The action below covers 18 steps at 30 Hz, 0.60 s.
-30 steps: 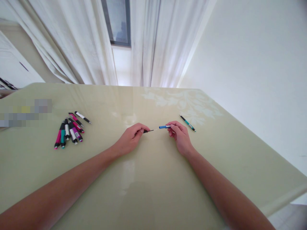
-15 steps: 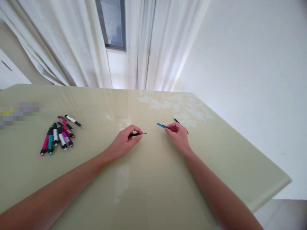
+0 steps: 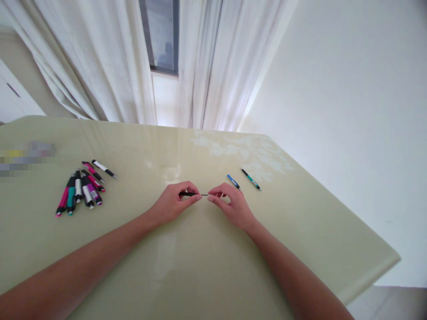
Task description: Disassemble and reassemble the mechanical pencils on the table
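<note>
My left hand (image 3: 175,201) pinches a black pen grip section (image 3: 187,194), held level just above the table. From its right end sticks out a thin dark refill (image 3: 204,195). My right hand (image 3: 234,205) has thumb and fingertips closed at the refill's far end, the tip hidden between them. Just beyond the right knuckles lies a blue pen barrel (image 3: 233,181), apart from the hand. A whole teal and black pen (image 3: 251,178) rests further right.
At the left is a loose cluster of several pens, among them a white pen (image 3: 104,169), a teal pen (image 3: 70,195) and a purple pen (image 3: 94,192). A blurred item (image 3: 30,155) sits at the table's (image 3: 200,258) far left. Curtains (image 3: 230,66) hang behind.
My right hand has let go of the blue barrel, which now lies on the table, and has moved left to the refill. My left hand stays near its place, still gripping the black section.
</note>
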### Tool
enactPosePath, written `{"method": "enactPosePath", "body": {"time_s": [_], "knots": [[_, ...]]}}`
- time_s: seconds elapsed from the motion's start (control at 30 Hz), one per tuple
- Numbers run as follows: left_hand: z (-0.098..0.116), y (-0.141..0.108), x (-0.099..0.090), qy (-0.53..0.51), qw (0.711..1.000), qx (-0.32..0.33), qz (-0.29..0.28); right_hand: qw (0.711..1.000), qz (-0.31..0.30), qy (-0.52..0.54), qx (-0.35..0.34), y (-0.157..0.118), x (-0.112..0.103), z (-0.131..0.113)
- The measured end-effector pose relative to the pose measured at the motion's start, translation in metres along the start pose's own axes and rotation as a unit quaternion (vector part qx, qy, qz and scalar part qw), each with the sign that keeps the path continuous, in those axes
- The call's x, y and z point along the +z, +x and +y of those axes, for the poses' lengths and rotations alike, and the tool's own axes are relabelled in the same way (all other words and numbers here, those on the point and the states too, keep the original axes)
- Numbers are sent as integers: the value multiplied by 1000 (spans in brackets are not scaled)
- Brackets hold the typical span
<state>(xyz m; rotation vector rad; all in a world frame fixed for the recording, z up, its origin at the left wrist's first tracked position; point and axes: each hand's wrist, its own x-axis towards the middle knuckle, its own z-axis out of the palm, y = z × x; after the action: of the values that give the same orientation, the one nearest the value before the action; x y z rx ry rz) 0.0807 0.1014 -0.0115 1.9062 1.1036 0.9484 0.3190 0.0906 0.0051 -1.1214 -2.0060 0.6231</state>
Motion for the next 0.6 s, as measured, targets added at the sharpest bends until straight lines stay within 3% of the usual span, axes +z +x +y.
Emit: {"method": "enactPosePath", "body": {"time_s": [0.17, 0.33, 0.47, 0.6], "knots": [[-5, 2, 0, 7, 1000, -5, 11, 1000, 3, -14, -6, 1, -3, 7], [-5, 4, 1, 43, 995, -26, 85, 999, 45, -17, 14, 5, -20, 26], [-6, 4, 1, 37, 992, -36, 112, 996, 73, -39, 18, 4, -22, 28], [-8, 5, 1, 28, 993, -9, 113, 991, 44, -124, 19, 1, -14, 23]]}}
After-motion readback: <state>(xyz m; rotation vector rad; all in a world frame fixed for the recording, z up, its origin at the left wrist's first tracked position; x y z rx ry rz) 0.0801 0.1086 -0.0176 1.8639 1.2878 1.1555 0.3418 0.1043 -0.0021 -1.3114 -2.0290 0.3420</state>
